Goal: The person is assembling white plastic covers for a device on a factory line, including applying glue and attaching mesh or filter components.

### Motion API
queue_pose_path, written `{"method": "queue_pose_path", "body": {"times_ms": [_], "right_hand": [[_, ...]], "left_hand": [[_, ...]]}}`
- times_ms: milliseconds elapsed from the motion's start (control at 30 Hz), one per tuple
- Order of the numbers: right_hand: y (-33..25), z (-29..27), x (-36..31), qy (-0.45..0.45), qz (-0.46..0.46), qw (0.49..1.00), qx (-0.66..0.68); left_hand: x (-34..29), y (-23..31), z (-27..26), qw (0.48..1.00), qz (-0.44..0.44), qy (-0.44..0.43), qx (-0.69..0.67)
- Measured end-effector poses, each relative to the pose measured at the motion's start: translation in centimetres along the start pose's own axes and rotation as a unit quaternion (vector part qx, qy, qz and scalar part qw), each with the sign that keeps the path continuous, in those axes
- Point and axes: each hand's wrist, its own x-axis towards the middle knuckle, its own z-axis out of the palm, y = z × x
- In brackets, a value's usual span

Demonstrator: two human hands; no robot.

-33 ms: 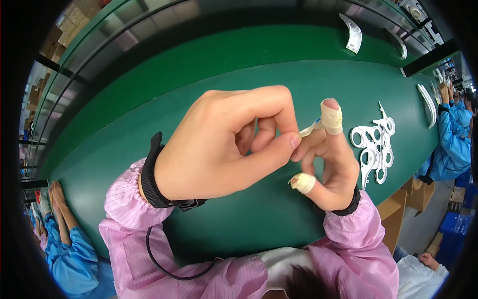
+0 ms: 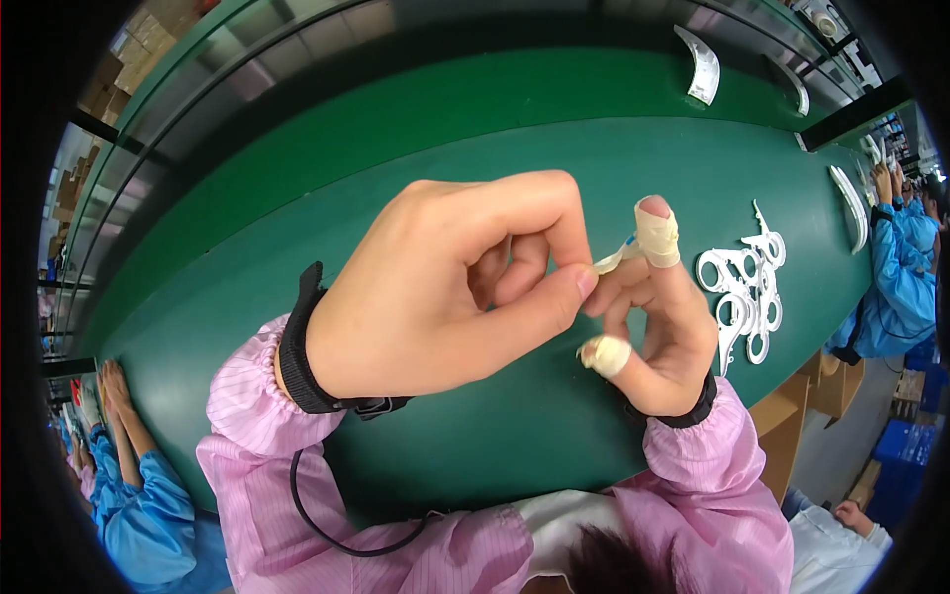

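My left hand is above the green table, thumb and bent forefinger pinched on the end of a thin cream tape strip. That strip runs to a cream tape wrap around the forefinger of my right hand. The right forefinger points up and the thumb stands apart from it, while the other fingers curl inward, partly hidden behind my left fingertips. A second tape wrap covers the right thumb's end. Nothing shows in the right hand's grasp.
White ringed plastic parts lie on the green table to the right. Curved white pieces rest at the back right, another at the right edge. Co-workers' blue sleeves show at both sides. A black cord hangs by my left sleeve.
My right hand has shifted very slightly, its taped thumb moving a little up and right. My left hand stays where it was, still pinching the tape strip.
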Motion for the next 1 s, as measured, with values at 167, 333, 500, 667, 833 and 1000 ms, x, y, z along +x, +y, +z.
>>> {"method": "queue_pose_path", "body": {"times_ms": [167, 333, 500, 667, 833, 1000], "right_hand": [[0.7, 0.1, 0.0, 0.069, -0.090, 0.986, -0.120], [-0.7, -1.3, 0.8, 0.270, 0.145, 0.952, -0.014], [-1.2, -1.3, -0.4, 0.126, 0.067, 0.987, -0.080], [0.1, 0.1, -0.1, 0.065, -0.015, 0.981, -0.181], [0.1, 0.2, 0.5, 0.027, -0.054, 0.973, -0.224], [-0.4, 0.4, 0.2, -0.005, -0.053, 0.963, -0.264]], "left_hand": [[0.2, 1.1, 0.0, 0.977, -0.136, -0.058, -0.156], [-0.6, 1.8, 0.8, 0.957, -0.169, -0.179, -0.155], [-0.6, 1.1, 1.9, 0.945, -0.197, -0.077, -0.250], [0.7, 0.6, 1.6, 0.934, -0.197, -0.045, -0.295], [1.2, 0.8, 1.1, 0.920, -0.200, -0.038, -0.334], [0.3, 0.1, 1.6, 0.918, -0.173, -0.026, -0.355]]}}
